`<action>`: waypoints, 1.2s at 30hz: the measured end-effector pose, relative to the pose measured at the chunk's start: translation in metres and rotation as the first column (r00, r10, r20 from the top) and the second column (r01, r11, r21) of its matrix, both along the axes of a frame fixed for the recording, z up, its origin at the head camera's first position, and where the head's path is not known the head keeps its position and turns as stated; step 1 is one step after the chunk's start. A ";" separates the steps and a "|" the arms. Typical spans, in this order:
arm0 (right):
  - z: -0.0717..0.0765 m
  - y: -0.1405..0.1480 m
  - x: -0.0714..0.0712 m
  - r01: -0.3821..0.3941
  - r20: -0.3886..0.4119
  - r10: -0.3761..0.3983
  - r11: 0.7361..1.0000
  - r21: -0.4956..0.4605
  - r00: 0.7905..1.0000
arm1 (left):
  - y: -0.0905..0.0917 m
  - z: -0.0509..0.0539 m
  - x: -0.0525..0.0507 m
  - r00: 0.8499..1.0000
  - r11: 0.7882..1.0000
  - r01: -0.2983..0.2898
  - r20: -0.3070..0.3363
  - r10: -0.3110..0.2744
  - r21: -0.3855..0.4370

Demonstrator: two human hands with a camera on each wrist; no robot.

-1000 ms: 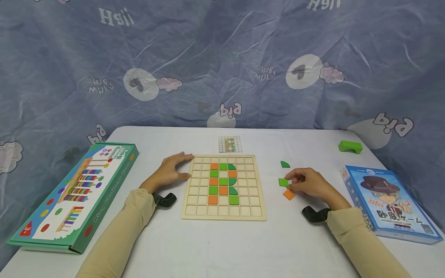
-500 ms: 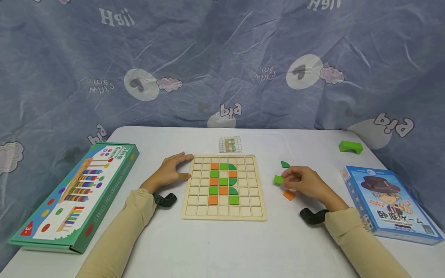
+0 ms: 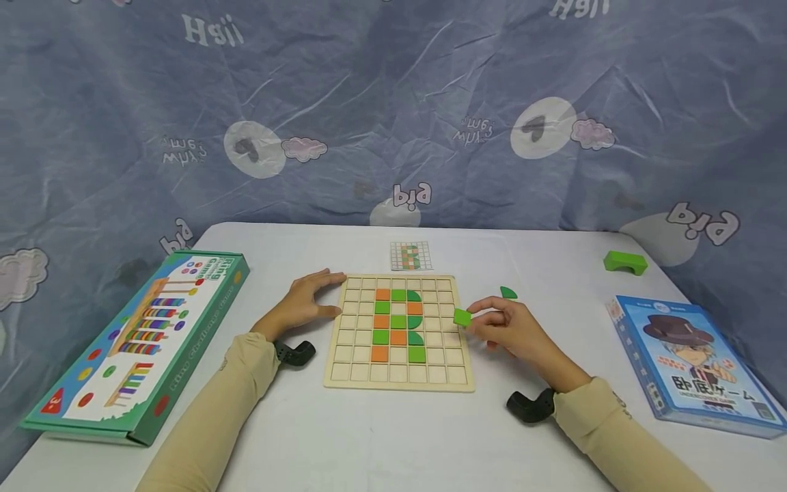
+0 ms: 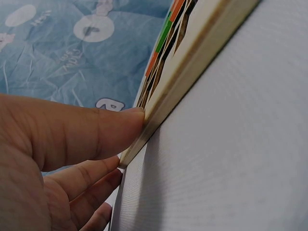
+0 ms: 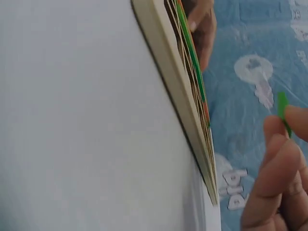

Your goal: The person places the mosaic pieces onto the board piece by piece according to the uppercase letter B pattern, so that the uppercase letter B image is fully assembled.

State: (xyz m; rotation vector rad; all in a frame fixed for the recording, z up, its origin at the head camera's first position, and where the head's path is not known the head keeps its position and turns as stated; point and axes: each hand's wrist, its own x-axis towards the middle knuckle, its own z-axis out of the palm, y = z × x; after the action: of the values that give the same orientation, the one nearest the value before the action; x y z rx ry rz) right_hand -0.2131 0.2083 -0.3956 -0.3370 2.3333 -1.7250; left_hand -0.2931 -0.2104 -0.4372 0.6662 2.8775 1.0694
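Note:
My right hand pinches a light green square tile between thumb and fingertips at the board's right edge. In the right wrist view the green tile shows edge-on, held above the table. The wooden grid board lies flat, with orange, light green and dark green pieces set in its middle columns. My left hand rests at the board's left edge, thumb and fingertips touching its side, the fingers fairly straight. In the left wrist view the thumb presses on the board's rim.
A small pattern card lies behind the board. A dark green quarter-round piece lies beyond my right hand, which mostly hides an orange tile. A green arch block and a blue box are at right; a green game box is at left.
My right hand has lifted the light green tile from the table at right and carried it left to the board's edge. The left hand has stayed at the board.

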 end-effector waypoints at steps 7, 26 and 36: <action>-0.006 -0.032 0.010 0.003 -0.008 -0.004 0.990 -0.138 1.000 | -0.001 -0.001 0.000 1.000 1.000 0.001 -0.001 -0.001 -0.001; -0.031 -0.093 0.018 -0.193 -0.185 0.171 0.975 -0.108 0.968 | 0.002 0.000 -0.001 1.000 1.000 -0.002 0.013 0.002 -0.005; -0.034 -0.096 0.021 -0.240 -0.249 0.242 0.970 0.039 0.938 | 0.000 0.001 0.001 1.000 1.000 0.002 0.005 -0.002 0.002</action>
State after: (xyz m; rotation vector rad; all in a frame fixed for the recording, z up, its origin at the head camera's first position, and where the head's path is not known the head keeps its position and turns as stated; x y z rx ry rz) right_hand -0.1922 0.1123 -0.4295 -0.8507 2.3443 -1.6348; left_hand -0.2925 -0.2108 -0.4363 0.6656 2.8714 1.0719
